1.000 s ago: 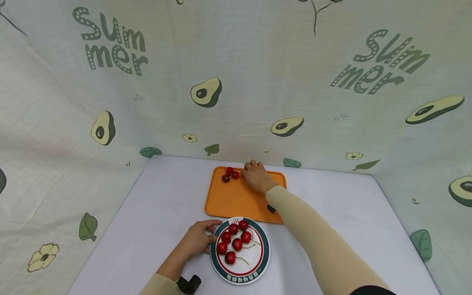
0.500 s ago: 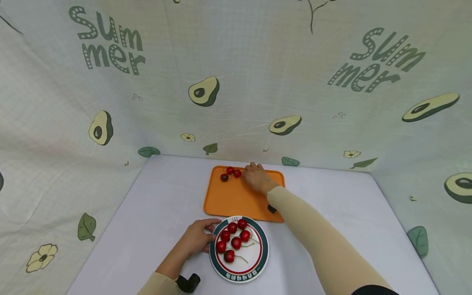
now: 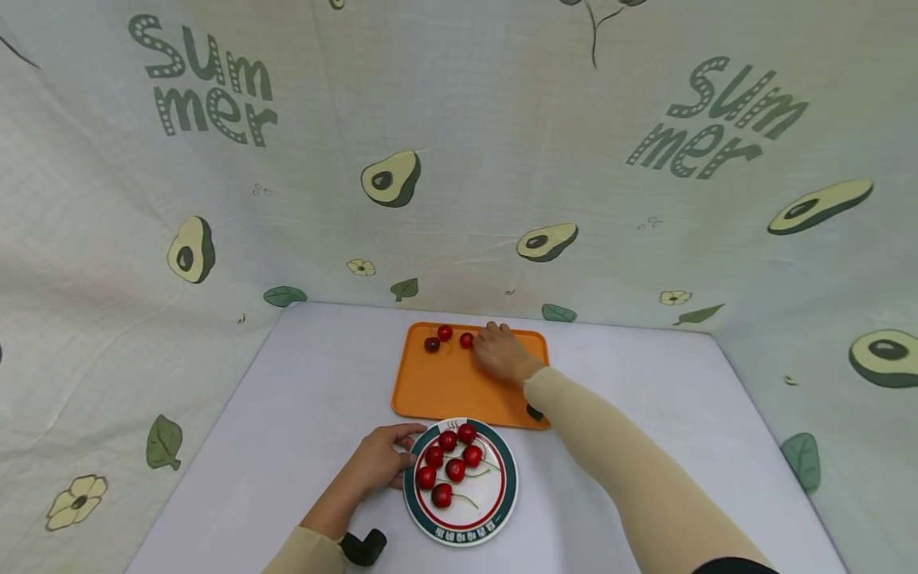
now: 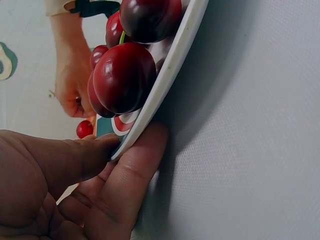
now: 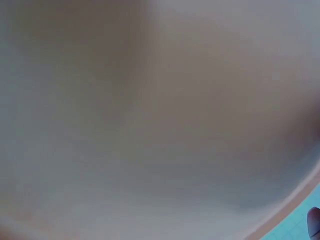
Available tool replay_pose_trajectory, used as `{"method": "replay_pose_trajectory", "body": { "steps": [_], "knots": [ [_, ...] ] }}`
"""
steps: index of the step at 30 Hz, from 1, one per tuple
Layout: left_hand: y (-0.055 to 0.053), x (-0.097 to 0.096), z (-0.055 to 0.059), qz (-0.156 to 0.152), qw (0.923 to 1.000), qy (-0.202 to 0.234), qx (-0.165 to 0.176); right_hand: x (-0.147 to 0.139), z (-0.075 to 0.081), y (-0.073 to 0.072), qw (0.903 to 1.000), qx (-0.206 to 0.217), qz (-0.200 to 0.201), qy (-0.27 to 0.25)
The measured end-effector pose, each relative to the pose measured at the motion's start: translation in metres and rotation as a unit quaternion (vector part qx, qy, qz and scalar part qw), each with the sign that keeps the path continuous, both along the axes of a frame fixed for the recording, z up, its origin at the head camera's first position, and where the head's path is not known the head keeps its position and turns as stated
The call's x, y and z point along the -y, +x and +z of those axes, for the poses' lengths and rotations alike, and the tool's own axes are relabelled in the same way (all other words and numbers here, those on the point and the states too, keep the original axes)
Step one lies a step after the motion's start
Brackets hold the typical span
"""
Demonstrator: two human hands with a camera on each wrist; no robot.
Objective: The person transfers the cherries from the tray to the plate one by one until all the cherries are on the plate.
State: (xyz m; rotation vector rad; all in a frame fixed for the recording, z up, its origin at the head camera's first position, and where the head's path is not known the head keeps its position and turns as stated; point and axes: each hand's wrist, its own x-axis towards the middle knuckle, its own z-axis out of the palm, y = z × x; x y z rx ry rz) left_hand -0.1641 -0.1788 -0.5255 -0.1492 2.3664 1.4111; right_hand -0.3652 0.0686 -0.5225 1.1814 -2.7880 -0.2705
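Observation:
My left hand (image 3: 382, 458) grips the left rim of a round white plate (image 3: 482, 504) with a green and red border. Thumb above and fingers beneath pinch that rim (image 4: 167, 75) in the left wrist view. Several dark red cherries (image 3: 455, 470), some with green stems, lie on the plate. At the far side of an orange tray (image 3: 437, 388), my right hand (image 3: 502, 355) has curled fingers, with a cherry (image 3: 467, 340) right at its thumb side; the pinch itself is hidden. Two more cherries, a brighter one (image 3: 445, 332) and a darker one (image 3: 432, 344), lie on the tray's far left.
The white table (image 3: 308, 391) runs back to a hanging cloth (image 3: 459, 143) printed with avocados and leaves, which also encloses both sides. The plate stands just in front of the tray. Blurred pale surface fills most of the right wrist view.
The cherry at my right hand has moved rightward with the hand, away from the other two, which were bunched with it. My left hand has kept its grip on the plate.

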Motion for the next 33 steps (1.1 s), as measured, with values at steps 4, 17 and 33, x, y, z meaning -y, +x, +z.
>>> {"method": "replay_pose_trajectory", "body": {
  "steps": [4,17,33],
  "knots": [
    [0.002,-0.002,0.003,0.005,1.0000,-0.002,0.004,-0.009,0.004,0.007,0.9997,-0.022,0.010,0.004],
    [0.003,-0.004,-0.002,0.009,0.9999,-0.007,0.002,-0.032,0.009,0.026,0.9997,-0.019,0.015,-0.003],
    [0.004,-0.004,0.001,0.009,0.9999,-0.003,-0.010,-0.052,0.032,0.060,0.9966,-0.073,0.037,0.003]
  ]
}}
